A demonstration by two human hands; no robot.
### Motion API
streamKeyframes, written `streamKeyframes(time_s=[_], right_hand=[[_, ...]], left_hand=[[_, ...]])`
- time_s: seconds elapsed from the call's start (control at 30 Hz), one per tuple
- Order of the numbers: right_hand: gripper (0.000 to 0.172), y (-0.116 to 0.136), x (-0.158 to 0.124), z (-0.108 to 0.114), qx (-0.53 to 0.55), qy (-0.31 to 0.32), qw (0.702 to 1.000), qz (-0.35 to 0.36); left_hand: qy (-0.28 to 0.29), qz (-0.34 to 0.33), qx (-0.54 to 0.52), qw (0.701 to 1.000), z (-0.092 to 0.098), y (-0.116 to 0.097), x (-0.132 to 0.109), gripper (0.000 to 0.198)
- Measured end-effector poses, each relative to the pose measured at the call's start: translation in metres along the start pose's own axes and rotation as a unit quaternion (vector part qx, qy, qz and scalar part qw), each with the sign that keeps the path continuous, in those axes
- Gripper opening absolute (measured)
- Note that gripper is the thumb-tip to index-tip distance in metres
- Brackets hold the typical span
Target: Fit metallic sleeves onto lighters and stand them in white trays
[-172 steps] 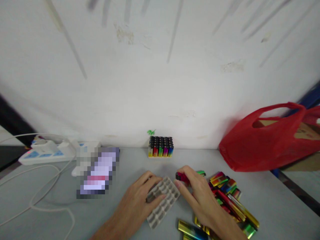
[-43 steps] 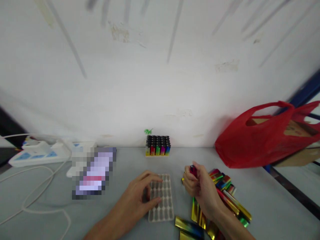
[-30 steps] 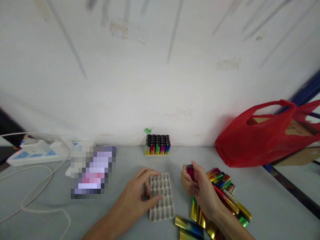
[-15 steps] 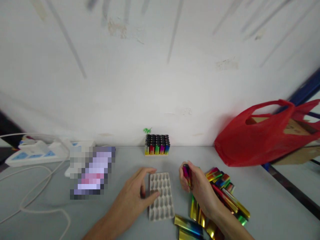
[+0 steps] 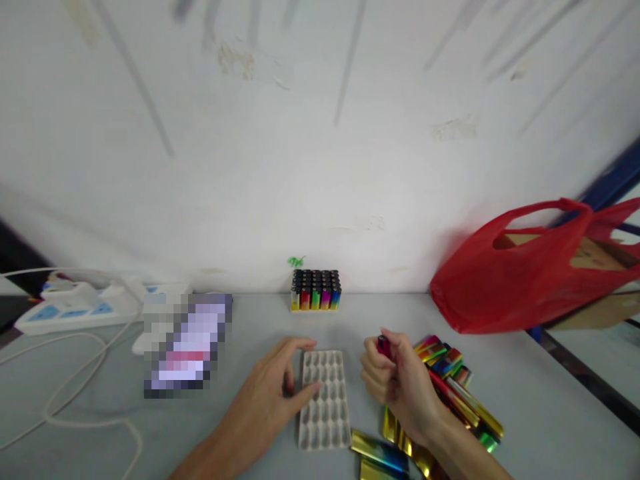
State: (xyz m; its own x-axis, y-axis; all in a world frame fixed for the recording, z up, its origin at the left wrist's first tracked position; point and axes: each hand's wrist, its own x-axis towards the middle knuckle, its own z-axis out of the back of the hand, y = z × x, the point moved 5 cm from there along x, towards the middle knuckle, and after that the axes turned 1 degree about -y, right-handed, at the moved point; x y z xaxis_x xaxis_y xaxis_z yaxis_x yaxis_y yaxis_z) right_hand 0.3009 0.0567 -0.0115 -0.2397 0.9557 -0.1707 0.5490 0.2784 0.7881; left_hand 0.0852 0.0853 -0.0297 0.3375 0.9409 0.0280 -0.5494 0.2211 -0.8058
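Note:
My right hand (image 5: 397,380) is closed round a lighter (image 5: 384,346); only its black top and a bit of magenta body show above the curled fingers. My left hand (image 5: 273,380) is open beside a pale moulded tray (image 5: 325,433) with rows of hollow slots. Its thumb reaches over the tray's left part and the index finger lies near the top left corner. Under and right of my right hand lies a loose pile of shiny metallic-coloured lighters (image 5: 453,393), partly hidden by the wrist.
Against the wall stands a block of upright lighters (image 5: 316,297) with black tops. A red bag (image 5: 500,287) holding a cardboard box sits at the right. Left are a phone-like device with a blurred screen (image 5: 193,340), a white power strip (image 5: 75,313) and loose white cables (image 5: 95,420).
My right hand has turned and its fingers have closed further round the lighter, which shows less now. My left hand stays by the tray. The view has shifted slightly.

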Motion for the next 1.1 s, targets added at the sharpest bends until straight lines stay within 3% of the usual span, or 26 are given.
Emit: streamKeyframes(time_s=[0.13,0.3,0.4,0.5,0.7,0.9,1.1], right_hand=[[0.058,-0.001,-0.001,0.002,0.01,-0.008,1.0,-0.004],[0.065,0.003,0.001,0.003,0.015,-0.032,0.999,0.04],[0.061,0.001,0.002,0.002,-0.011,-0.052,0.997,0.052],[0.054,0.0,0.004,0.001,-0.07,-0.069,0.989,0.111],[0.041,-0.002,0.004,-0.012,-0.257,-0.092,0.942,0.194],[0.023,-0.004,0.014,-0.046,-0.378,-0.012,0.899,0.22],[0.012,-0.01,0.021,-0.044,-0.468,-0.012,0.85,0.24]], left_hand=[[-0.012,-0.002,-0.004,1.0,0.0,0.002,0.0,0.047],[-0.016,0.0,-0.004,1.0,0.0,0.004,0.001,0.048],[-0.015,-0.001,-0.002,1.0,0.0,0.002,0.001,0.047],[-0.012,0.004,0.0,1.0,0.0,0.001,0.0,0.047],[-0.017,0.009,-0.017,1.0,-0.001,0.003,-0.001,0.057],[-0.021,-0.019,-0.031,0.999,-0.002,0.004,0.002,0.051],[-0.024,-0.021,-0.021,0.999,-0.006,0.008,0.002,0.05]])
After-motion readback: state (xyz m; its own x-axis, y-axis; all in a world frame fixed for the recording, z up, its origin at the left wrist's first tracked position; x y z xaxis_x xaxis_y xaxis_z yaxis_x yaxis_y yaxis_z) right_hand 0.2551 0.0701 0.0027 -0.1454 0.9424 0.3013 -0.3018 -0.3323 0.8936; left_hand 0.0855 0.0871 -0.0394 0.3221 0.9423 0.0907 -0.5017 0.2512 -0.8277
